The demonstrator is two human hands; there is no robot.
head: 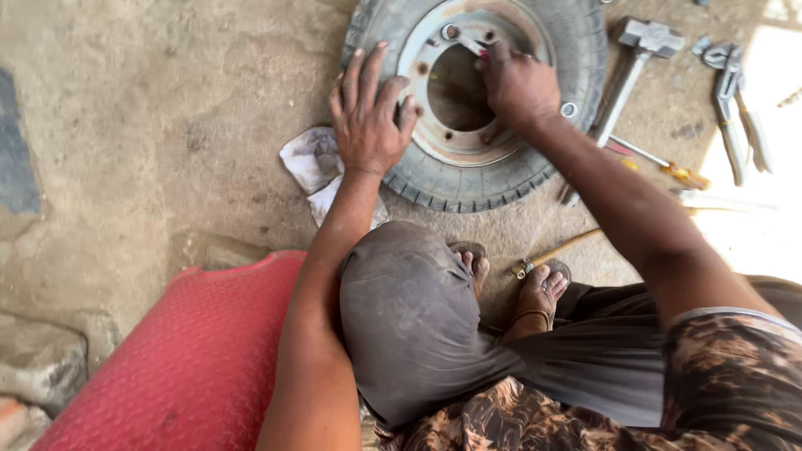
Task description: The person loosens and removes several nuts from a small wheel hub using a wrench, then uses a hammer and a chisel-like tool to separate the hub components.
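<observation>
Seen from above, a person squats on a dusty concrete floor (pixel 167 125). Nearest the camera are bent knees in dark grey trousers (pixel 409 326), the edge of a brown patterned shirt, and two bare feet in sandals. A red textured mat (pixel 192 359) lies at the lower left, cut off by the frame edge.

Both forearms stretch forward to a small wheel lying flat on the floor: a black treaded tyre (pixel 468 179) around a rusty grey metal rim (pixel 434 138) with a large round centre hole and bolt holes. The top of the wheel is cut off by the frame.

The left hand (pixel 368 117) rests palm down on the wheel's near-left side, its fingers spread wide over tyre and rim, holding nothing. The right hand (pixel 518 83) is bent at the wrist over the rim's right side, its fingers closed on a small wrench (pixel 464 38). The hand hides the wrench's handle; the ring end shows at the rim's upper left, so its long axis runs from upper left to lower right, slightly tilted.

A white rag (pixel 313 163) lies partly under the tyre's left edge. Right of the wheel lie a sledgehammer (pixel 631 67), head away from the person, a screwdriver (pixel 660 163) with an orange handle, and pliers (pixel 735 108) beside bright sunlight that washes out detail. A wooden-handled tool (pixel 555 250) lies by the right foot; its head is hard to make out.
</observation>
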